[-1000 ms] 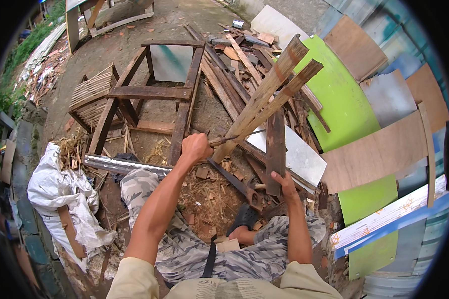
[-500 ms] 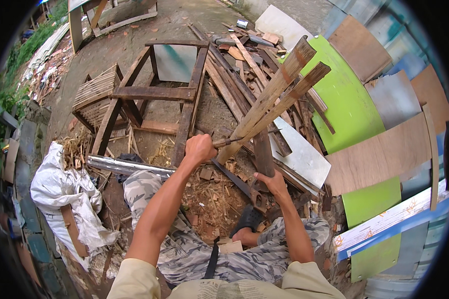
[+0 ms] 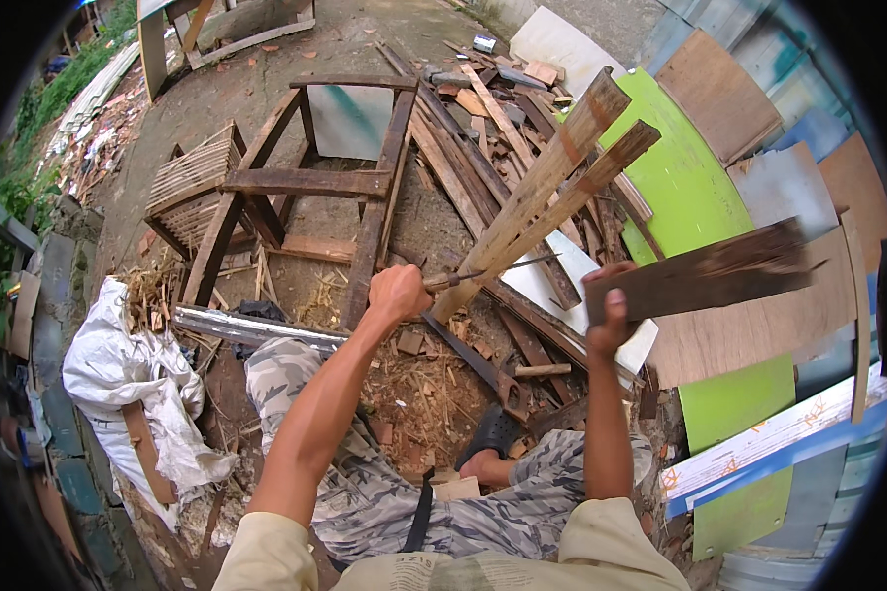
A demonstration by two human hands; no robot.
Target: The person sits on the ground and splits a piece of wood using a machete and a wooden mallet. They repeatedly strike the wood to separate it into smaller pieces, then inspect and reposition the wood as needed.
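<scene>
Your left hand (image 3: 399, 293) is closed tight round the handle of a slim tool (image 3: 493, 270), its metal shaft lying against 2 pale wooden slats (image 3: 552, 192) that lean upward over the scrap pile. Your right hand (image 3: 609, 307) has its fingers wrapped round one end of a dark plank (image 3: 705, 279), held out level to the right above the plywood sheets (image 3: 749, 325). That plank looks stiff, rough and moderately heavy; held by its end it will likely lever downward, so grip nearer the middle and watch for splinters or nails.
</scene>
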